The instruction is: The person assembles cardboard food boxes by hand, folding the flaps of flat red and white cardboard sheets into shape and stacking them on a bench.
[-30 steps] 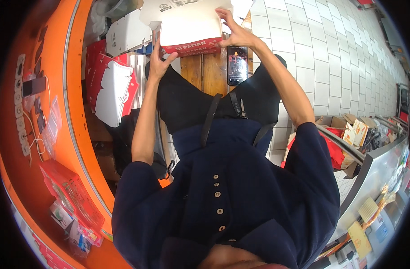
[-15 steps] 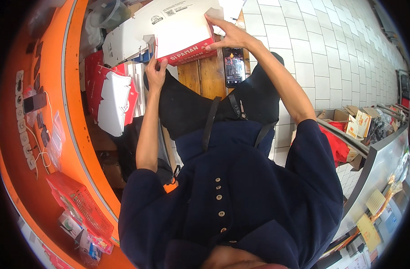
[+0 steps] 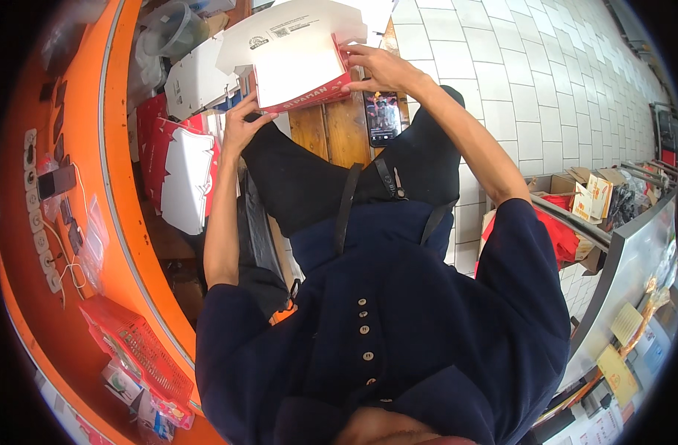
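A red-and-white cardboard box (image 3: 298, 70), partly folded, stands in front of me on a wooden bench (image 3: 309, 127). Its white inside faces up, and a printed lid flap (image 3: 280, 33) leans away at the far side. With my left hand (image 3: 241, 126) I grip the box's near left corner, thumb and fingers bent around it. My right hand (image 3: 387, 72) holds the right side wall, fingers at the upper edge and thumb toward the front. Beside the box, below my right hand, a phone (image 3: 383, 119) lies with its screen lit.
Flat red-and-white box blanks (image 3: 187, 174) are stacked at my left, with more white blanks (image 3: 198, 81) behind. An orange counter (image 3: 109, 148) runs along the left and carries a red plastic basket (image 3: 135, 345). Right of me are a tiled floor (image 3: 517, 96) and a metal-edged table (image 3: 613, 282).
The lid flap has risen and now shows more of its printed face. My left hand has shifted slightly left and down at the corner; my right hand stays on the right wall.
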### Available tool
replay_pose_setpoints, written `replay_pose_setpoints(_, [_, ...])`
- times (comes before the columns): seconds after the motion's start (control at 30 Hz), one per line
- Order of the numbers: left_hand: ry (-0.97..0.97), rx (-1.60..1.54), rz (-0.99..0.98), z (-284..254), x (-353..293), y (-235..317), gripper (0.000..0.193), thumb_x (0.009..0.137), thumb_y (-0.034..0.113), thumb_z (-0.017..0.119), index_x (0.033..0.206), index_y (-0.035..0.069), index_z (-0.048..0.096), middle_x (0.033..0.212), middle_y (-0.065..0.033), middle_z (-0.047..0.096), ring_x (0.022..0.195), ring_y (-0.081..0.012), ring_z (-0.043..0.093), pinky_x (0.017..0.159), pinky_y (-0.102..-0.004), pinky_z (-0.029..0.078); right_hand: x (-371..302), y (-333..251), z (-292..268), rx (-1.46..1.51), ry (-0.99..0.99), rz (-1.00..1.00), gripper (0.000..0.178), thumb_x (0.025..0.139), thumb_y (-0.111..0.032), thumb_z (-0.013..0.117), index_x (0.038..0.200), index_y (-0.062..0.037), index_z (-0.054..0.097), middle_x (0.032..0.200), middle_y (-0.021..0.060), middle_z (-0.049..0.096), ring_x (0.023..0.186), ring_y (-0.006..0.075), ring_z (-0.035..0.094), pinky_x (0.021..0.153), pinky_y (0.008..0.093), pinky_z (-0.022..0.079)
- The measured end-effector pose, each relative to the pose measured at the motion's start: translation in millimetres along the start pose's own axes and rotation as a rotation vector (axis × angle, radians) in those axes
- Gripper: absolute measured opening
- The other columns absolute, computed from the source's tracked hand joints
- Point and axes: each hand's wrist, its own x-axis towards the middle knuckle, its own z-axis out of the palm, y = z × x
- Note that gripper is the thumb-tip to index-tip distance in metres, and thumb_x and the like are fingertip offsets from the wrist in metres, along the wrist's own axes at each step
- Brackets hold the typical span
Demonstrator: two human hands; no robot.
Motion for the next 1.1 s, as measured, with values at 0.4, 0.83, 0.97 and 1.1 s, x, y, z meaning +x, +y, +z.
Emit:
replay_pose_setpoints(0.4, [0.058, 0.062, 0.091, 3.3, 2.6, 1.6, 0.02, 0.074, 0.013, 0.087, 0.076, -0.002, 0.074, 0.102, -0.01, 0.068, 0.076, -0.0155, 0.07, 0.069, -0.0287, 0.054, 7.8, 15.0, 12.4, 0.186, -0.235, 0.054, 0.038, 0.082, -0.021, 0.082, 0.118, -0.0105, 0.071, 0.151, 0.0147, 0.034, 0.137, 0.037, 0.045, 0.115, 0.0478, 0.043])
replay_pose_setpoints(0.83, [0.003, 0.028, 0.033, 1.4, 4.5, 6.2, 0.025, 0.081, 0.011, 0.086, 0.088, -0.005, 0.069, 0.118, -0.0095, 0.063, 0.081, -0.0154, 0.073, 0.07, -0.0279, 0.06, 3.8, 6.2, 17.1, 0.146, -0.161, 0.07, 0.03, 0.085, -0.028, 0.081, 0.102, -0.005, 0.071, 0.148, 0.0198, 0.036, 0.124, 0.0364, 0.054, 0.105, 0.0465, 0.048])
replay_pose_setpoints(0.97, [0.04, -0.163, -0.017, 6.0, 7.8, 17.6, 0.04, 0.079, 0.012, 0.087, 0.11, -0.002, 0.065, 0.122, -0.0109, 0.062, 0.088, -0.0187, 0.074, 0.072, -0.0316, 0.062, 4.6, 0.5, 13.8, 0.091, -0.236, 0.116, 0.031, 0.088, -0.034, 0.078, 0.09, -0.0051, 0.068, 0.156, 0.0157, 0.03, 0.143, 0.0381, 0.039, 0.112, 0.0512, 0.043])
replay_pose_setpoints(1.1, [0.133, -0.119, -0.071, 4.6, 8.8, 26.1, 0.061, 0.086, 0.018, 0.082, 0.139, 0.006, 0.055, 0.119, -0.0128, 0.064, 0.087, -0.0178, 0.073, 0.069, -0.03, 0.06, -0.1, -14.8, 13.4, -0.073, -0.163, 0.113, 0.045, 0.09, -0.048, 0.074, 0.1, -0.0037, 0.072, 0.156, 0.0173, 0.033, 0.142, 0.0396, 0.041, 0.109, 0.0519, 0.045])
